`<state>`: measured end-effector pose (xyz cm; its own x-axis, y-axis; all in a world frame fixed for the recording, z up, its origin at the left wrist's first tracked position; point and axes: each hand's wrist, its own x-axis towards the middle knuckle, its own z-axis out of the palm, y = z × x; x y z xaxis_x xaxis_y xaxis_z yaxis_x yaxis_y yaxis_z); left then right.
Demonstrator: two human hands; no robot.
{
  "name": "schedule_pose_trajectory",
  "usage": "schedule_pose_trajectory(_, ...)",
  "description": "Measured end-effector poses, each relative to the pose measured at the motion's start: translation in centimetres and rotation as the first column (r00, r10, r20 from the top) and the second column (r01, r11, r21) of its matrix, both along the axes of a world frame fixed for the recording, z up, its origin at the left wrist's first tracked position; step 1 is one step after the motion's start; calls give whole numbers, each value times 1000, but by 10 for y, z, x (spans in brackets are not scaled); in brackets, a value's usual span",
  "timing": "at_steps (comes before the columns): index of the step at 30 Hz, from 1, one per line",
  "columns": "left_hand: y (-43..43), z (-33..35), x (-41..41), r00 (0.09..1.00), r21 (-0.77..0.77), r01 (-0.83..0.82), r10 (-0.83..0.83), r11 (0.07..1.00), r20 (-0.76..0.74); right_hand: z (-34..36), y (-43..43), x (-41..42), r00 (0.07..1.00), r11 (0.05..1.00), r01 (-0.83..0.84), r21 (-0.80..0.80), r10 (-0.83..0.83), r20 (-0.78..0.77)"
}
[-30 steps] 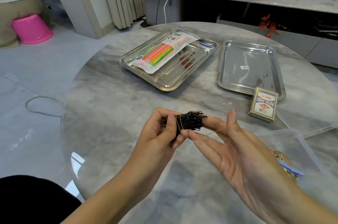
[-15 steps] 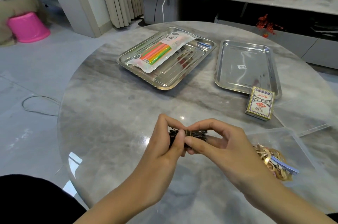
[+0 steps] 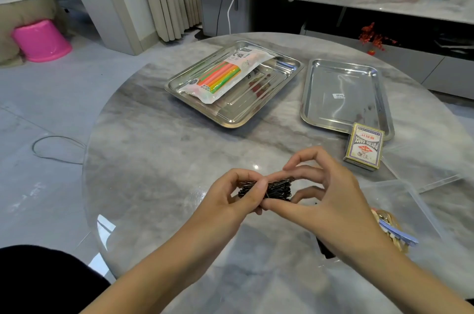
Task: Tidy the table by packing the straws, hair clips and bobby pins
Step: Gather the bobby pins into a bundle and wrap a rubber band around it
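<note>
The bundle of black bobby pins (image 3: pixel 266 189) is held just above the counter (image 3: pixel 159 159), the fingers of my left hand (image 3: pixel 230 200) clamped round its left end, my right hand (image 3: pixel 331 200) pinching its right end between thumb and fingers. Beyond the bundle, the pack of straws (image 3: pixel 225 75) lies in a steel tray (image 3: pixel 230 121); beyond and to its right sit a second tray (image 3: pixel 343 123) and a card box (image 3: pixel 364 148). Right of the bundle, hair clips (image 3: pixel 395 232) lie in a clear box (image 3: pixel 420 208)
</note>
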<state>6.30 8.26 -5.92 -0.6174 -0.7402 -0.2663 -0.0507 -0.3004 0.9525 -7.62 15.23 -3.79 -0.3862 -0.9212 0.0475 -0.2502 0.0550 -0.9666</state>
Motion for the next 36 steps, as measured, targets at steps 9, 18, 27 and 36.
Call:
schedule_pose_trajectory(9,-3,5,-1,996,248,59,-39,967,-86,-2,-3,-27,1000,993,-26,117,25,5)
schedule_pose_trajectory(18,-3,8,3,958,616,253,-106,746,-265,-9,-4,-25,931,918,-260,299,321,-175)
schedule_pose_trajectory(27,-11,1,4,922,455,385,-312,803,-230,-20,-6,-20,919,976,-205,75,218,-327)
schedule_pose_trajectory(36,-13,-6,-3,913,397,396,-308,828,-269,-13,-6,-23,893,933,-338,126,360,-269)
